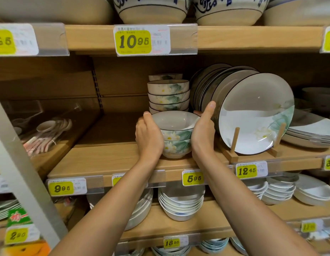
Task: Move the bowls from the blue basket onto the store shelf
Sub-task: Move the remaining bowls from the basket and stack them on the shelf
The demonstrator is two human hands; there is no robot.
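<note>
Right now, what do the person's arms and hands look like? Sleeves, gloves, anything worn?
No gloves on the left hand or the right hand. The left forearm and right forearm are bare down to the frame's edge; no sleeve shows. No watch, band or ring on the parts in view.

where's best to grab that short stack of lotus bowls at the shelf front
Take the short stack low on its walls, one palm each side, from the front, as the left hand and right hand do. The walls flare upward, so a low two-sided grip carries every bowl; the standing plate crowds the right and a taller stack sits behind.
</note>
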